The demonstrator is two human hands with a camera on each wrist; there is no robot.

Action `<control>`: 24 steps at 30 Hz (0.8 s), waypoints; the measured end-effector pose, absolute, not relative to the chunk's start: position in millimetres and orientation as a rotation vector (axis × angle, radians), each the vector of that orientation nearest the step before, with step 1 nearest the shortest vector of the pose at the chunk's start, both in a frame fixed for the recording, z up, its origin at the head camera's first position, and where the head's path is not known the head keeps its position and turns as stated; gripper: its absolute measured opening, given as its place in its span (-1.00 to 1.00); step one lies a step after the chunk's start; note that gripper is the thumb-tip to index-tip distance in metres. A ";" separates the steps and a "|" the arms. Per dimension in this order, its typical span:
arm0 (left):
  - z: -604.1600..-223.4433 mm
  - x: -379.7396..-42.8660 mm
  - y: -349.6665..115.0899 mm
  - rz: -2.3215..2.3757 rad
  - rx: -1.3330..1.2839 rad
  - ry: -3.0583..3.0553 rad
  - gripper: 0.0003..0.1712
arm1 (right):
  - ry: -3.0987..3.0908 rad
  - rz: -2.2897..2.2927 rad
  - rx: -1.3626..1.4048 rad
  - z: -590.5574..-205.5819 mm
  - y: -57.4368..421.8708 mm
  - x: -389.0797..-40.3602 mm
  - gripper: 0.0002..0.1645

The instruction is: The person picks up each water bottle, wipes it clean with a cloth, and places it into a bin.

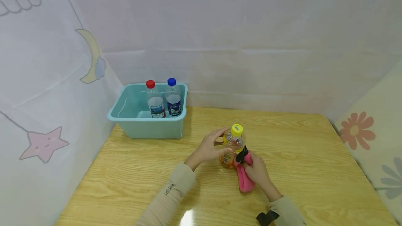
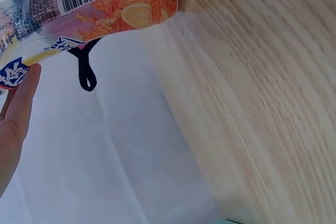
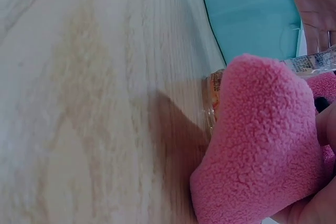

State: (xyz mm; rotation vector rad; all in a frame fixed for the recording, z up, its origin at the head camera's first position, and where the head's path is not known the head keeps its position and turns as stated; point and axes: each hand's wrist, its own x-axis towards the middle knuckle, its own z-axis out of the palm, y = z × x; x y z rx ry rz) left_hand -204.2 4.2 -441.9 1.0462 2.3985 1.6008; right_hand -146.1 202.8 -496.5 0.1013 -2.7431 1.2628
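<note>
A clear plastic bottle with a yellow cap (image 1: 237, 130) stands upright on the wooden table. Orange fruit pictures and a barcode show on its label (image 2: 139, 14) in the left wrist view. My left hand (image 1: 208, 148) holds the bottle from the left, thumb in front and fingers behind its upper part. On the other side, my right hand (image 1: 258, 171) grips a folded pink fluffy cloth (image 1: 245, 182) with black trim against the bottle. The cloth (image 3: 262, 140) fills much of the right wrist view and covers part of the bottle. A black loop (image 2: 87, 72) hangs from it.
A light blue plastic bin (image 1: 154, 129) sits at the table's back left. Inside stand a red-capped bottle (image 1: 156, 104) and a blue-capped bottle (image 1: 173, 102). White printed sheets (image 1: 251, 44) hang behind and beside the wooden table (image 1: 314, 170).
</note>
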 end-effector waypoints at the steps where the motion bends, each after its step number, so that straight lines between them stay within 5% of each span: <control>1: -441.5 -204.4 3.7 1.593 1.041 2.394 -0.22 | -2.743 1.262 0.103 -496.8 202.4 -145.8 -0.61; 24: -442.1 -210.2 5.5 1.643 0.955 2.346 -0.35 | -2.635 1.228 0.164 -491.7 218.3 -138.7 -0.44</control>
